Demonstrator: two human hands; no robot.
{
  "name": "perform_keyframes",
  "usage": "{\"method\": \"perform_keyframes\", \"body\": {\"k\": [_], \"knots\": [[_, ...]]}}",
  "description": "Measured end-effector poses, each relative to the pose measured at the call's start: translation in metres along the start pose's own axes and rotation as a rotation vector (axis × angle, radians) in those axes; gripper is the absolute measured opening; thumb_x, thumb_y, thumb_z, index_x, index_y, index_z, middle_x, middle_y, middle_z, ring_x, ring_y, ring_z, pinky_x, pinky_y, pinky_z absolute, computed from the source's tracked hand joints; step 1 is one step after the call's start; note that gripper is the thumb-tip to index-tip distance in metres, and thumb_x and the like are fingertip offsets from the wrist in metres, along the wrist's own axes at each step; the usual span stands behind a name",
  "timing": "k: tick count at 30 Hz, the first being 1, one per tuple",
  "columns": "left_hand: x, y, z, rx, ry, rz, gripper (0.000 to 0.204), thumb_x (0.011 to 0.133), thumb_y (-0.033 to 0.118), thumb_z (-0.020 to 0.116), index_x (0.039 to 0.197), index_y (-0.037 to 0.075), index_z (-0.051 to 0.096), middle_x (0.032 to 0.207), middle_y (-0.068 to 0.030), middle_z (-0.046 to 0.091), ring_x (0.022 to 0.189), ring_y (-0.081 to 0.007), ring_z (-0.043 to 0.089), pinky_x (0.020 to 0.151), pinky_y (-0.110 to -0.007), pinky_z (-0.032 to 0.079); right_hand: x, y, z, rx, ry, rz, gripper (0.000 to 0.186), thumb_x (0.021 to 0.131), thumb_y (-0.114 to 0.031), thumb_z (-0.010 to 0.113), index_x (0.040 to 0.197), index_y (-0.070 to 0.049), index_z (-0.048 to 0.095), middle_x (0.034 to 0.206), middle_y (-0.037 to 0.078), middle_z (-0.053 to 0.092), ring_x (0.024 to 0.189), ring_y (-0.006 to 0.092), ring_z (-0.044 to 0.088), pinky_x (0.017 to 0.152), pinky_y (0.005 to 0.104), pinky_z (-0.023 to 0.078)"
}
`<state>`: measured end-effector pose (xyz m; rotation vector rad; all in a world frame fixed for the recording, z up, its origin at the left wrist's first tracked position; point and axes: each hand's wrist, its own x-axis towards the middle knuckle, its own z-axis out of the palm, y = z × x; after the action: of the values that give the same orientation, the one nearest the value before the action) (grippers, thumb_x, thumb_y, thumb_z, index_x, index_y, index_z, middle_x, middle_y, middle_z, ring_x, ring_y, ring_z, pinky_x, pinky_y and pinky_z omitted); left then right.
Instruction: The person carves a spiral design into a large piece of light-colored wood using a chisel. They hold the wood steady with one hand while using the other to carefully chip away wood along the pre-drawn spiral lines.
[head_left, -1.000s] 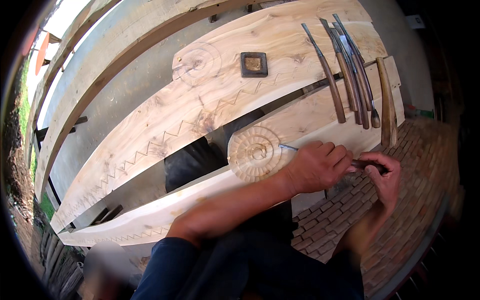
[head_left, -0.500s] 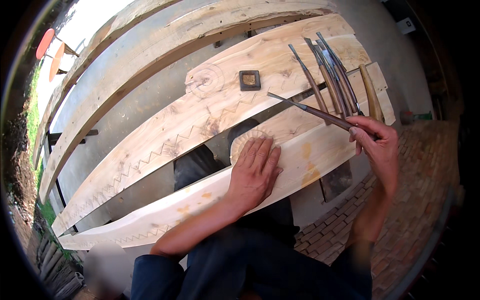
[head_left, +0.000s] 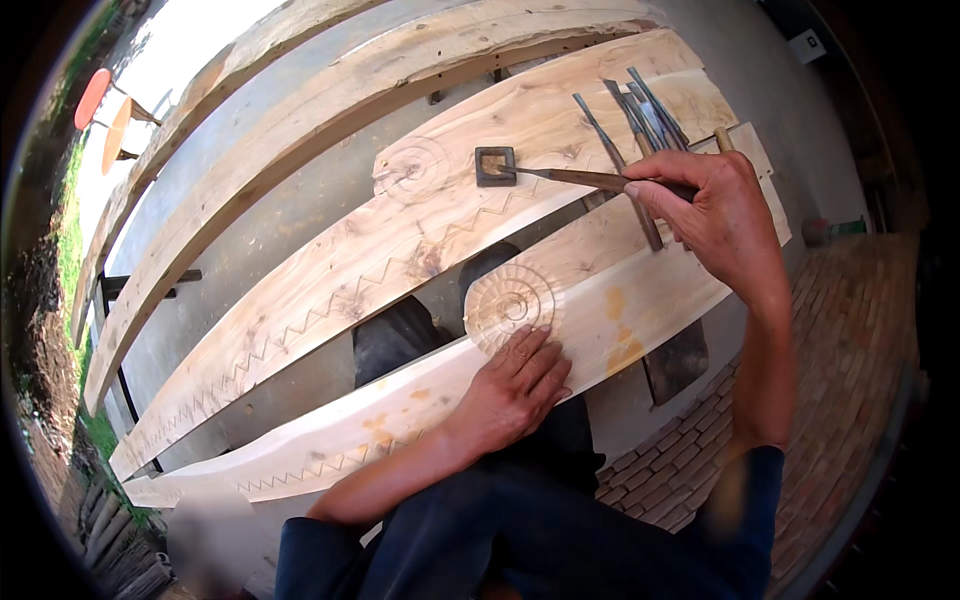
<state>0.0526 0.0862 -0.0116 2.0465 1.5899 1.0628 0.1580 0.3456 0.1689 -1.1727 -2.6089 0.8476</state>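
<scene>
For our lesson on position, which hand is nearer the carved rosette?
Left. The left hand lies at the near edge of the rosette; the right hand, holding a carving tool, is farther, up and to the right.

Daylight glares at upper left, edges bowing near black corners.

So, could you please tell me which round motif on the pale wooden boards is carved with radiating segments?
The round wooden motif nearest the bare left hand; the farther round motif shows faint circles instead.
</scene>
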Motion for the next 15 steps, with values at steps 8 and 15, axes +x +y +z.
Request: {"method": "perform_keyframes", "body": {"k": [8, 15], "knots": [[0.031, 0.02, 0.006, 0.012, 0.103, 0.271, 0.031, 0.093, 0.015, 0.079, 0.121, 0.004, 0.076, 0.128, -0.0164, 0.075, 0.117, -0.0306, 0.075, 0.102, -0.041, 0.063, -0.069, 0.068, 0.017, 0.441, 0.146, 0.292, 0.034, 0.089, 0.005, 0.084, 0.123, 0.0, 0.082, 0.076, -0.001, 0.068, 0.066, 0.0048, 0.06, 0.058, 0.0225, 0.047], [0.088, 0.019, 0.045, -0.034, 0.156, 0.398, 0.039, 0.099, 0.023, 0.061, 0.131, 0.003, 0.071, 0.135, -0.0172, 0.069, 0.126, -0.033, 0.068, 0.112, -0.049, 0.055, -0.185, 0.127, 0.038, 0.641, 0.105, 0.558, 0.028, 0.09, 0.005, 0.082, 0.118, 0.006, 0.082, 0.086, 0.007, 0.078, 0.063, 0.0089, 0.064, 0.055, 0.0238, 0.05]]}}
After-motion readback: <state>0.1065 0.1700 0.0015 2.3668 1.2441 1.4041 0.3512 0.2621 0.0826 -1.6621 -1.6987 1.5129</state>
